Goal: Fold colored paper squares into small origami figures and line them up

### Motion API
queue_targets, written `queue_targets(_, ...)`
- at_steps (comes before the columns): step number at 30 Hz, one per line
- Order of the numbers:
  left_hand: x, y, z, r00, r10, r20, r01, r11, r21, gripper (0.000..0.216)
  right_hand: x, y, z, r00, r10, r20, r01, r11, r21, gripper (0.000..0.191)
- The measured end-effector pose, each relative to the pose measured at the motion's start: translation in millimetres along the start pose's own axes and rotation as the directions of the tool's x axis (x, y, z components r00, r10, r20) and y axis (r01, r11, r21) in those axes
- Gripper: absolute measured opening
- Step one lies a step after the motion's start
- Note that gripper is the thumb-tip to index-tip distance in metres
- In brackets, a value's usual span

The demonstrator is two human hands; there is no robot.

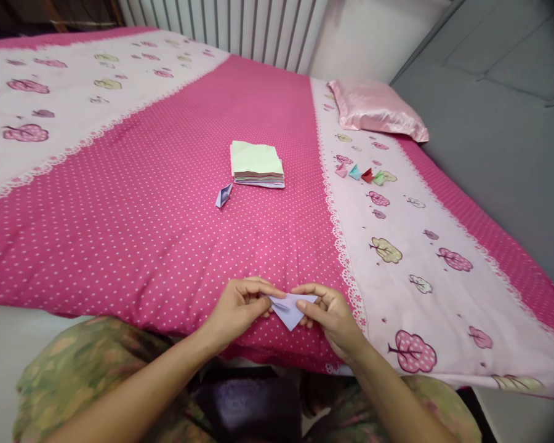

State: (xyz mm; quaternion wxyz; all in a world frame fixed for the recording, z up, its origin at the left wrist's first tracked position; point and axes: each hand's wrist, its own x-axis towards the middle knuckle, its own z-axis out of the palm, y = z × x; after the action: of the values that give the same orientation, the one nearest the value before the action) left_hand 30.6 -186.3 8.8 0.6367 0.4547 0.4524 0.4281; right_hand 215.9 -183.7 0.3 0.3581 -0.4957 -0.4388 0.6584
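A small lavender sheet of folded paper (pixel 290 315) is held between my two hands, close to the bed's front edge. Its shape is a triangle with the point toward me. My left hand (pixel 242 306) pinches the left corner between thumb and fingers, where a narrow flap shows. At the right corner, my right hand (pixel 329 314) grips the paper with its thumb on top and fingers behind. Farther forward lies a stack of square coloured paper (pixel 257 159), pale green on top. A folded lavender paper boat (pixel 224 195) rests beside the stack's near left corner.
Several small folded paper pieces, including a pink one (pixel 341 170), a blue one (pixel 355 172) and a red one (pixel 367 176), sit in a row on the bedspread (pixel 189 246). A pink satin pillow (pixel 376 109) lies at the back right, by a grey wall (pixel 498 123).
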Motion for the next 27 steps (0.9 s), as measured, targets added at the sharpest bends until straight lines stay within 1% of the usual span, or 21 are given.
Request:
queue_targets(6, -1.7, 3.8, 1.1, 0.999, 0.008, -0.036, -0.008, 1.000, 0.005, 0.012, 1.5, 1.8, 1.5, 0.999, -0.031, -0.025, 0.030, 0.999, -0.017, 0.025)
queue_targets(9, -1.6, 0.7, 1.6, 0.999, 0.006, -0.038, -0.004, 0.997, 0.076, 0.009, 1.6, 4.3, 1.6, 0.999, -0.043, -0.025, 0.041, 0.998, -0.052, 0.026)
queue_targets(12, -1.4, -4.8, 3.0, 0.998, -0.031, -0.051, 0.039, 0.987, 0.159, 0.014, 0.6, 6.3, 1.7, 0.998, -0.057, -0.021, 0.055, 0.994, -0.097, 0.028)
queue_targets(14, -1.9, -7.1, 4.3, 0.997, -0.045, -0.059, 0.057, 0.978, 0.203, 0.013, -0.2, 6.1, 2.3, 0.997, -0.069, -0.029, 0.064, 0.990, -0.128, 0.029)
queue_targets(18, -3.2, -7.8, 5.7, 0.997, -0.011, -0.071, 0.028, 0.968, 0.251, 0.009, -0.7, 1.9, 4.9, 0.994, -0.085, -0.063, 0.072, 0.980, -0.188, 0.026)
queue_targets(21, -3.7, -8.0, 5.6, 0.998, 0.045, -0.039, -0.033, 0.962, 0.270, 0.006, -0.5, 0.0, 5.9, 0.995, -0.090, -0.043, 0.080, 0.978, -0.193, 0.027)
queue_targets(24, -5.1, -8.1, 5.7, 0.994, 0.099, 0.038, -0.106, 0.944, 0.312, 0.003, -0.5, 1.3, 4.7, 0.992, -0.124, 0.012, 0.123, 0.965, -0.233, 0.022)
queue_targets(26, -6.5, -7.4, 6.3, 0.993, 0.092, 0.078, -0.112, 0.938, 0.328, 0.006, -0.8, 3.0, 3.2, 0.987, -0.154, 0.038, 0.158, 0.943, -0.292, 0.016)
queue_targets(27, -7.2, -6.8, 6.7, 0.993, 0.080, 0.083, -0.102, 0.943, 0.318, 0.011, -1.0, 3.8, 2.5, 0.985, -0.165, 0.042, 0.170, 0.934, -0.314, 0.015)
